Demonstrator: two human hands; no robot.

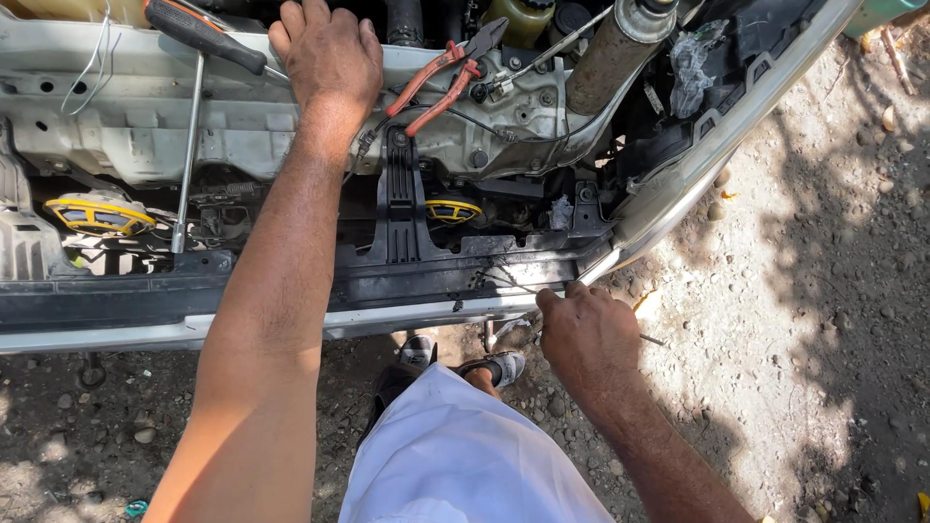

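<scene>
At the far left of the opened car front, a yellow horn disc (pixel 99 215) sits below the pale metal crossmember (pixel 145 126), and a long steel rod (pixel 187 155) stands nearly upright beside it, with a black-and-orange screwdriver (pixel 205 35) lying across the top. Next comes the left hand (pixel 327 53), pressed flat on the crossmember with fingers together, holding nothing and bracing the body. Just right of it, red-handled pliers (pixel 444 82) rest on the panel, their jaws pointing toward a rusty cylinder (pixel 612 58). Lower right, the right hand (pixel 588 334) is closed around a thin wire (pixel 504 283) at the edge of the bumper (pixel 116 334). To do this well, I judge the pull should be steady and in line with the wire, the left hand keeping firm support. Where the wire ends is hard to make out among dark parts; the rod's lower tip is hidden, and the thumb side of the right hand is out of sight.
</scene>
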